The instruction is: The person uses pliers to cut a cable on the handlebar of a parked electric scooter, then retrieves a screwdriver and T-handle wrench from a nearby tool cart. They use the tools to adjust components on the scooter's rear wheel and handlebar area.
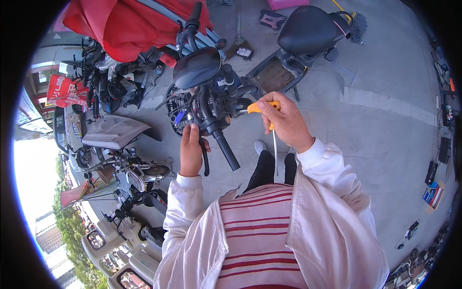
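— The right hand (286,120) is closed around a screwdriver (275,144), its thin metal shaft pointing down, clear of the scooter (288,61). An orange piece (263,107) juts leftward from the same fist; I can't tell whether it belongs to that tool.

— And the left hand (191,151)?

— Its fingers reach up beside the black brake lever (206,163), at the near side of the handlebar (205,103). Whether they pinch something there or only touch, I can't tell.

— Where does the scooter stand?

— Straight ahead, crosswise on a grey concrete floor (375,135). Its wire basket (176,103) is on the left, its black seat (308,31) on the upper right.

— How far along does the work look?

— Partway, I'd judge. The footwell (275,76) appears uncovered, a dark frame around a brownish recess. The seat, the basket and the near rubber grip (226,150) are all in place.

— So what is left?

— The handlebar seems unfinished, since the left hand is busy there and the right is close by, with the screwdriver's tip on no part of it. The footwell has no visible cover. Whether parts are coming off or going on, this view doesn't show.
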Demonstrator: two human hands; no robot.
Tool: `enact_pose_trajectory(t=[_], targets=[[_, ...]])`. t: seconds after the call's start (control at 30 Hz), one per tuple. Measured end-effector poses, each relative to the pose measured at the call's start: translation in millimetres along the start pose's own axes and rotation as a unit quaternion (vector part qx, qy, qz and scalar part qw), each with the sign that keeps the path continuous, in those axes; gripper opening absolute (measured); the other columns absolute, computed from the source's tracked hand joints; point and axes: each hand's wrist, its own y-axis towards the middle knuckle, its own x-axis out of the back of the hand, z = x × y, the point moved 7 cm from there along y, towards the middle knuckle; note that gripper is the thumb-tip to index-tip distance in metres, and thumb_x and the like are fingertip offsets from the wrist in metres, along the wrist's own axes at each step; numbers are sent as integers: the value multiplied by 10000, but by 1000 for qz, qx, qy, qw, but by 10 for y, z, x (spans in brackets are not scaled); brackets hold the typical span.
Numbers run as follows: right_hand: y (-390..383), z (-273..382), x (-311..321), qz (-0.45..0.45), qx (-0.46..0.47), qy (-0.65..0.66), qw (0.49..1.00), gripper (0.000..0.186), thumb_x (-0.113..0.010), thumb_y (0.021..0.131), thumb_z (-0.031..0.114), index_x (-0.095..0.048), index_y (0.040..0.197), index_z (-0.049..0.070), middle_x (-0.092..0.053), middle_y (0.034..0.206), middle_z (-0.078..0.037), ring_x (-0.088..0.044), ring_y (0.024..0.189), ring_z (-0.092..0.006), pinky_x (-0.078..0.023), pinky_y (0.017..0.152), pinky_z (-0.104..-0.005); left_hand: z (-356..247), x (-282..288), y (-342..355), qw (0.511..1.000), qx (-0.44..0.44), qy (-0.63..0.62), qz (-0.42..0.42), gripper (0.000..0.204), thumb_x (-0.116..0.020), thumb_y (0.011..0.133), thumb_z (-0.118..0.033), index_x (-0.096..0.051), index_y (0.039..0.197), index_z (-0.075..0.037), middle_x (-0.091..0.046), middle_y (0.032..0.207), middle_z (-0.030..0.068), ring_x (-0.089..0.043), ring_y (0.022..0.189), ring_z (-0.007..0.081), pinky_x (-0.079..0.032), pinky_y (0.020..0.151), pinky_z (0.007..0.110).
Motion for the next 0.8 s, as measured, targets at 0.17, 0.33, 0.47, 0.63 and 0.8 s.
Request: enact_pose_trajectory(t=[0.17, 0.33, 0.47, 0.63, 0.8], targets=[[174, -391, -141, 27, -54, 32, 998, 293, -558, 971, 220, -545, 1159, -5, -584, 808, -41, -547, 672, -69, -482, 628, -221, 26, -121, 39, 998, 52, 1, -27, 281, -418, 1021, -367, -455, 943, -99, -446, 699, 3, -392, 455, 65, -329, 384, 227], [445, -288, 6, -25, 14, 134, 991, 303, -580, 961, 209, -568, 1176, -5, -599, 880, -34, -557, 750, -71, -509, 741, -234, 7, -127, 52, 998, 54, 6, -40, 277, -414, 1021, -373, -423, 912, -119, -421, 669, -7, -354, 423, 60, -283, 357, 221], [641, -88, 65, -83, 51, 344, 934, 289, -591, 958, 252, -605, 1131, 21, -568, 798, -7, -539, 721, -81, -529, 849, -332, 51, -139, 104, 997, 71, -20, -28, 283, -415, 1020, -381, -417, 921, -116, -421, 670, -3, -357, 421, 62, -291, 357, 221], [793, -43, 31, -70, 64, 399, 912, 286, -601, 953, 280, -629, 1079, 25, -526, 724, 16, -495, 667, -71, -492, 755, -302, 57, -120, 120, 997, 76, -28, 2, 283, -416, 1020, -387, -431, 1003, -104, -433, 681, 5, -376, 428, 68, -313, 361, 227], [809, 20, -81, 22, 11, 33, 999, 284, -573, 968, 239, -611, 1120, 3, -503, 720, 10, -452, 656, -65, -410, 639, -238, 35, -110, 130, 994, 100, -31, 5, 271, -421, 1020, -376, -428, 1031, -106, -436, 690, 5, -392, 445, 70, -326, 372, 228]])
